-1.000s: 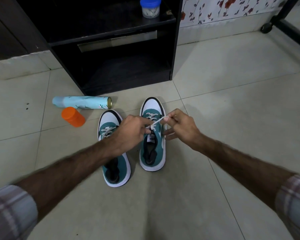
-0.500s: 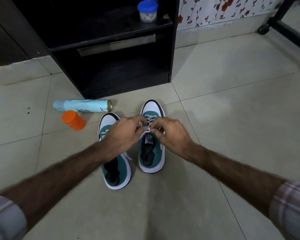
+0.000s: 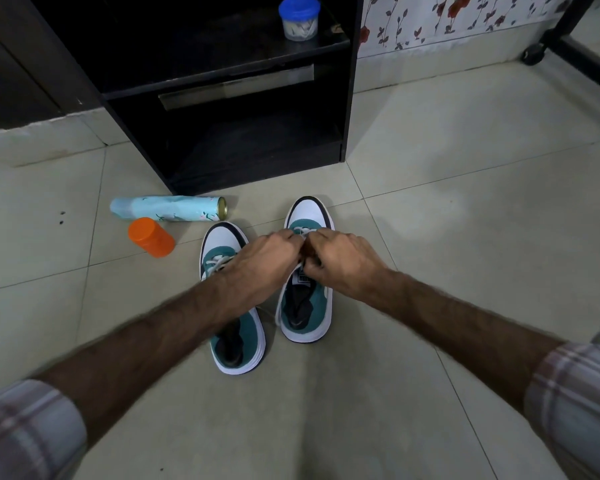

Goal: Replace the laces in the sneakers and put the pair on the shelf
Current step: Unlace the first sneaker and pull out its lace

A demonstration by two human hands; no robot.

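Sneakers sit side by side on the tiled floor (image 3: 465,237) in front of us, both with their long axes running away from us and their white toes aimed at the black shelf unit (image 3: 229,133); the right sneaker (image 3: 307,306) lies a little farther forward than the left sneaker (image 3: 238,341). Over the right sneaker's tongue we hold our left hand (image 3: 260,261) and right hand (image 3: 340,261) close together, fingers curled and pinching the white lace (image 3: 303,233), though how the lace runs between the fingertips is hidden from us. A loose lace end trails beside the right sneaker's inner edge. Our left forearm covers the middle of the left sneaker, so only part of its lacing shows. Left of the shoes lie a pale blue spray can (image 3: 168,209) on its side and an orange cap (image 3: 151,237). A blue-lidded jar (image 3: 298,17) stands on the upper shelf, its top cut off by the frame.
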